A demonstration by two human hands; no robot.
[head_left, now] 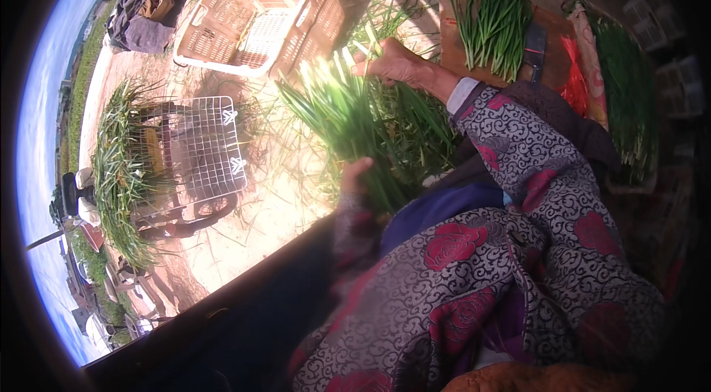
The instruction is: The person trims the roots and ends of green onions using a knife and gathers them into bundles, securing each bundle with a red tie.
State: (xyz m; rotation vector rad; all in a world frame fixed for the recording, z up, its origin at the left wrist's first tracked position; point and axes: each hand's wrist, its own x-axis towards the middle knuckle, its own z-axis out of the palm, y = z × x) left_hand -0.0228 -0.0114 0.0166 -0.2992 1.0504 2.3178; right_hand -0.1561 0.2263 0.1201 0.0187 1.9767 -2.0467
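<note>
A thick bunch of garlic chives (337, 107), with long green leaves and pale stem ends, slants across the middle of the head view. My left hand (357, 172) is closed round its lower part; the thumb shows, while the other fingers are hidden and the wrist is blurred. At the upper right of the bunch, the curled fingers of my right hand (396, 62) pinch a few pale stem ends. Loose chives (422, 129) lie in a dark green heap below my right forearm, close against my lap.
A large cream plastic crate (278, 62) stands ahead. To the left, a white wire rack (211, 147) carries more greens (122, 170). On the right, a brown board (452, 44) holds bundled chives (492, 25), with red ties (574, 77) beside it. Clippings litter the ground.
</note>
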